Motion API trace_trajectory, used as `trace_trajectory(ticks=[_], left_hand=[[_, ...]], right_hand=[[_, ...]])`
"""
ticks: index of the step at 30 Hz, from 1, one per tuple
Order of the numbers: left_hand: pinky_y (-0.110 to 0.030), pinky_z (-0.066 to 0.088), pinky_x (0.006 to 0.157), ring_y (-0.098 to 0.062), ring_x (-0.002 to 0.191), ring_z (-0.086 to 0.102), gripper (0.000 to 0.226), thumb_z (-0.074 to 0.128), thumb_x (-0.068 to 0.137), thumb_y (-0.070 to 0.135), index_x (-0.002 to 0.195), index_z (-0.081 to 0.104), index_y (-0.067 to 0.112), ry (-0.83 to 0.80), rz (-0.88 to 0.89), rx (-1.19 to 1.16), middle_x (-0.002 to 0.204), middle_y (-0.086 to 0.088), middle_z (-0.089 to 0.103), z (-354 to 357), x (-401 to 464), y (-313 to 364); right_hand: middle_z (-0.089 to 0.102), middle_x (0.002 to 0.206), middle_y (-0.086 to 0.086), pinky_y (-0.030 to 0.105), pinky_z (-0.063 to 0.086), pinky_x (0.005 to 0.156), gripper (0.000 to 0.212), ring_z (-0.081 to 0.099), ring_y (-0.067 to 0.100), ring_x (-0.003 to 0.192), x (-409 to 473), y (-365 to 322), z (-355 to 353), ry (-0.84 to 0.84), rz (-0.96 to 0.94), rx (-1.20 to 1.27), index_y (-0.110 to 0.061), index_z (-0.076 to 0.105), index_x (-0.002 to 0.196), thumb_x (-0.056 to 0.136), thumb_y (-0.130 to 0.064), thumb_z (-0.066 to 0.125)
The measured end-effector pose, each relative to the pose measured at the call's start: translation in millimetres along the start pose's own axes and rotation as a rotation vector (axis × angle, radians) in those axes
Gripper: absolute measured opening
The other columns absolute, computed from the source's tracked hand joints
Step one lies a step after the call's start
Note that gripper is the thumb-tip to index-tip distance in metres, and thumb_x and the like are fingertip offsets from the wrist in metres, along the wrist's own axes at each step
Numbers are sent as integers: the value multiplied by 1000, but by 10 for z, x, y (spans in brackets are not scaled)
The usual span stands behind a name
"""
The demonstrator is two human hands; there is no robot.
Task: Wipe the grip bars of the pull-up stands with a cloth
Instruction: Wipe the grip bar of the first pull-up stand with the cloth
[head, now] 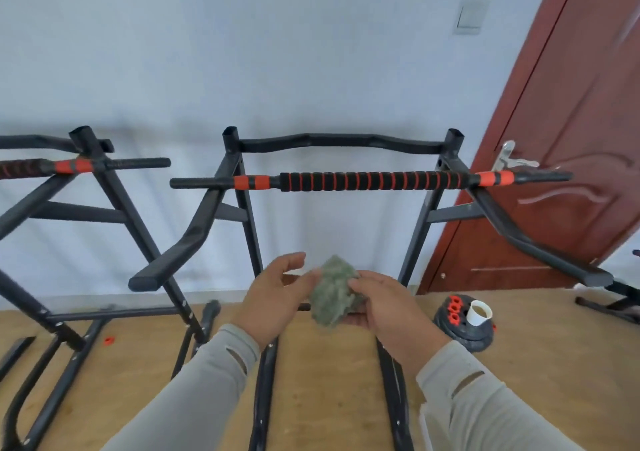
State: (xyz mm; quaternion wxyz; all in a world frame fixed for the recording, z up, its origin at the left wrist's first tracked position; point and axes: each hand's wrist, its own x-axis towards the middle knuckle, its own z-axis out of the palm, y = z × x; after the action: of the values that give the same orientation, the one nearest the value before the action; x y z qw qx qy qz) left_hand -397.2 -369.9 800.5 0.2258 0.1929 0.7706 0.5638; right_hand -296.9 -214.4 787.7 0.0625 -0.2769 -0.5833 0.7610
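A black pull-up stand [249,222] stands before me against the wall. Its grip bar [370,181], black foam with orange rings, runs level across the middle. A second stand's grip bar [72,166] shows at the left. Below the middle bar, both hands hold a folded green cloth [334,291]. My right hand [388,308] grips it from the right and underneath. My left hand [277,294] pinches its left edge with thumb and fingers. Both hands are well below the bar and apart from it.
A reddish-brown door [568,159] with a silver handle stands at the right. On the wooden floor at the right lies a black weight plate [460,333] with orange collars and a white paper cup [479,312]. Stand legs [266,391] stretch toward me.
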Motion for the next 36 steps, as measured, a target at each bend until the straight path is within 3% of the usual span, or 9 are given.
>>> trace_trajectory(ticks=[3,7,9,11,17,22,26,31,36], left_hand=[[-41,58,89,-22,93,72,36,78,78,50,95,70,19,-217,-36,0,96,-5,76,-88,262,27],[-54,59,88,-39,88,69,18,78,84,14,80,61,17,-120,0,-323,85,-15,66,-59,515,106],[-51,62,82,-39,93,71,14,75,86,9,90,65,18,-177,53,-290,92,-15,71,-19,618,176],[-36,63,71,-29,86,72,21,75,84,11,96,68,26,-236,136,-121,92,-8,73,20,695,271],[-37,59,89,-22,97,74,30,75,88,26,115,65,17,-298,91,-261,103,-6,77,94,947,456],[-31,62,71,-22,76,74,3,71,92,16,95,70,17,-121,232,-50,88,-2,76,201,1288,742],[-24,57,66,-13,67,67,11,74,90,15,88,69,25,-252,426,186,80,3,72,474,1498,1178],[-21,52,89,-2,99,62,34,67,92,38,124,57,33,-167,544,552,118,18,61,888,1889,1490],[-37,41,109,-21,129,48,60,56,93,54,143,43,25,-172,702,1017,146,4,48,1550,2255,1709]], right_hand=[[78,102,18,47,60,85,29,74,36,98,130,-118,51,49,-13,53,-7,77,103,104,-8,48],[79,89,-1,43,59,94,39,73,23,99,229,-285,38,158,-132,-232,-25,81,82,101,-5,54],[78,105,-3,44,56,100,20,72,19,107,259,-354,-1,119,-204,-335,-28,75,105,97,-15,62],[74,117,-5,41,56,100,41,70,14,111,307,-445,-81,59,-212,-369,-28,65,128,89,-37,75],[75,99,18,39,60,75,16,73,30,88,532,-774,-163,116,-238,-12,-3,69,104,97,-18,66],[78,103,11,38,60,93,23,76,24,99,640,-1216,-508,77,-263,-269,-4,72,103,100,-26,65],[78,100,8,48,60,91,24,75,28,94,755,-1704,-907,13,-273,-593,-19,71,103,84,-30,82],[72,95,6,38,55,75,7,67,19,81,877,-2208,-1610,298,-351,-887,-21,66,94,92,-27,70],[67,79,-1,39,51,58,17,63,17,65,1120,-2311,-2555,540,-473,-1211,-29,45,90,95,-22,59]])
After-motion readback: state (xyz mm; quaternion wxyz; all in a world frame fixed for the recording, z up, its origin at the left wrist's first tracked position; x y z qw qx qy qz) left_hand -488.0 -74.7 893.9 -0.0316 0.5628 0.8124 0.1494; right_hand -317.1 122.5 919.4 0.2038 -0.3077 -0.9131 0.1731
